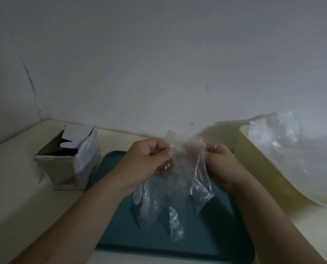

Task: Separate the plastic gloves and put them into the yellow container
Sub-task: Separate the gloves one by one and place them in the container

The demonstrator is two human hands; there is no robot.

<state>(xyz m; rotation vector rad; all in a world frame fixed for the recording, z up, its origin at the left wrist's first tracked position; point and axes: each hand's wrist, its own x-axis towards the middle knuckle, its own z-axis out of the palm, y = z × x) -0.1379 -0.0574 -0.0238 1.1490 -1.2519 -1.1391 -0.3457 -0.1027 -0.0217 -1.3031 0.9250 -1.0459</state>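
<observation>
Clear plastic gloves [170, 191] hang between both hands above a teal tray [212, 242]. My left hand [149, 162] pinches the cuff edge on the left with thumb and curled fingers. My right hand [221, 162] pinches the cuff on the right. The glove fingers dangle down toward the tray. The yellow container [258, 166] stands at the right, and several clear plastic gloves [292, 145] lie heaped inside it.
An open cardboard box [71, 159] sits to the left of the tray on the cream countertop [21, 187]. A white wall [158, 63] rises directly behind the counter, meeting it in a corner at the far left.
</observation>
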